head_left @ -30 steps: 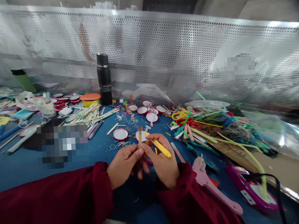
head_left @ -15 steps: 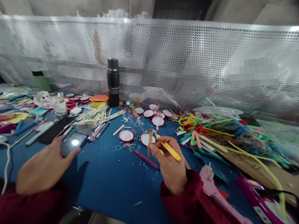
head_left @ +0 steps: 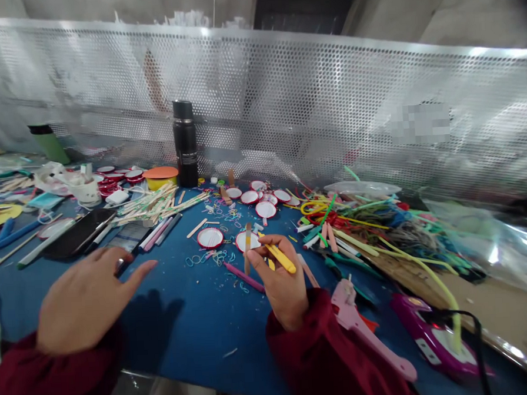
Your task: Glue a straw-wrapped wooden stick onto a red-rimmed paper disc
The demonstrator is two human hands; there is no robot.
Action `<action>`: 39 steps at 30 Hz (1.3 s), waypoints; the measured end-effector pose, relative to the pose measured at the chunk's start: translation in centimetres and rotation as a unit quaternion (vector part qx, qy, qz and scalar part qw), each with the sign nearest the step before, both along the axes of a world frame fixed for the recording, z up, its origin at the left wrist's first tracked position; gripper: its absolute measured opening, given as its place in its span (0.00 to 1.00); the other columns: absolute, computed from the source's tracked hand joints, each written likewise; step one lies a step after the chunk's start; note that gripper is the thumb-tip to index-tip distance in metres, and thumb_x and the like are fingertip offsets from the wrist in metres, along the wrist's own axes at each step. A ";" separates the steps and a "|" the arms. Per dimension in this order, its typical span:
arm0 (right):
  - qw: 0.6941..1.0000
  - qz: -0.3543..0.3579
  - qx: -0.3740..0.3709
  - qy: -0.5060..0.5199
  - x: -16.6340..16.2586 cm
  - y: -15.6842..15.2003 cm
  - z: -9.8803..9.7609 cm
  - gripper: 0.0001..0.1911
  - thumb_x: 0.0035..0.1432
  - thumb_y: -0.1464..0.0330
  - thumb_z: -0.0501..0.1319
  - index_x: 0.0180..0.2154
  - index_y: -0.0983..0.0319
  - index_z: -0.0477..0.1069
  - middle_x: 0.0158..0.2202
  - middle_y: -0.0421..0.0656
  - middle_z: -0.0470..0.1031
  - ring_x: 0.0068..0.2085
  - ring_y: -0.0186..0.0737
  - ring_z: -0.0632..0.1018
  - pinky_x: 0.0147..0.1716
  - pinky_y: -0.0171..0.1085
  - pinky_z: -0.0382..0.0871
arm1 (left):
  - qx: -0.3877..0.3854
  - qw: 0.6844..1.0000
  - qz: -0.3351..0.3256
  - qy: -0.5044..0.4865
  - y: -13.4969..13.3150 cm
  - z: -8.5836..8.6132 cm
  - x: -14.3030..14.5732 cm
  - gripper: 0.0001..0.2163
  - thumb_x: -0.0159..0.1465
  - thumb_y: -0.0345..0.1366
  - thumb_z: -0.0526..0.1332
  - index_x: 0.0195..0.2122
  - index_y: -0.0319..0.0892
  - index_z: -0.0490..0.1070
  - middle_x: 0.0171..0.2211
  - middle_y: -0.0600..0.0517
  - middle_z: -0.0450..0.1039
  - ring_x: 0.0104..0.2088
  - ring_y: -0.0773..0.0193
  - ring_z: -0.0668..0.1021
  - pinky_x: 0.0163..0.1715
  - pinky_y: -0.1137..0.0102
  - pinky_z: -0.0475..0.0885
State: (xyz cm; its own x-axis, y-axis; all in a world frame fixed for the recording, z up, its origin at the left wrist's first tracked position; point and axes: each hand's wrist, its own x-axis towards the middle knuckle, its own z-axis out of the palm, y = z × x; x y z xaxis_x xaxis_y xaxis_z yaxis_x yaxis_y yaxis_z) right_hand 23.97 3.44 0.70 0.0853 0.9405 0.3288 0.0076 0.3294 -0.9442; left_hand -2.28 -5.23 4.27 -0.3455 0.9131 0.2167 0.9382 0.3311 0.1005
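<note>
My left hand (head_left: 85, 298) hovers over the table's left front, thumb stretched away from the curved fingers. Just beyond the fingers lies a smartphone (head_left: 135, 234), partly covered by them; a small dark, shiny part shows at the fingertips, and I cannot tell what it is. In my right hand (head_left: 283, 282) are a yellow tool (head_left: 281, 257) that looks like a utility knife and an upright wooden craft stick (head_left: 247, 248), pinched between thumb and fingers. Behind the stick sits a red-rimmed white disc (head_left: 243, 240). A purple pen-like tool (head_left: 243, 276) lies beside that hand.
A black bottle (head_left: 185, 145) stands at the back by a perforated metal screen (head_left: 285, 102). Wooden sticks (head_left: 158, 206) and markers lie left of centre. On the right are a pink glue gun (head_left: 368, 333), a purple power strip (head_left: 434, 336) and tangled cords (head_left: 402, 237).
My left hand has let go of the phone, whose lit, tilted screen now lies flat and dimmer. The view has shifted right. My right hand keeps its grip on the tool and stick.
</note>
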 end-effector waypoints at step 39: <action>0.968 -0.069 0.166 -0.175 0.6 -2.3 0.9 0.00 0.57 0.69 0.59 0.33 0.57 0.68 0.29 0.40 0.73 0.35 0.42 0.75 0.36 0.41 0.69 | -0.064 0.615 -0.318 -0.719 5.7 -3.8 12.1 0.14 0.68 0.47 0.58 0.39 0.41 0.63 0.24 0.56 0.72 0.17 0.73 0.67 0.18 0.76 0.55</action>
State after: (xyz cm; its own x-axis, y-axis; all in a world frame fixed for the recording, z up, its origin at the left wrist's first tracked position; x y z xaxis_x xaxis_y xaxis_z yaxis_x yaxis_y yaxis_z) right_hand 24.62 1.14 1.56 0.0307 0.7659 0.6422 0.3728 0.5874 -0.7183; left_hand 9.83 0.47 0.52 0.3395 0.9405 0.0165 -0.1449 0.0350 0.9888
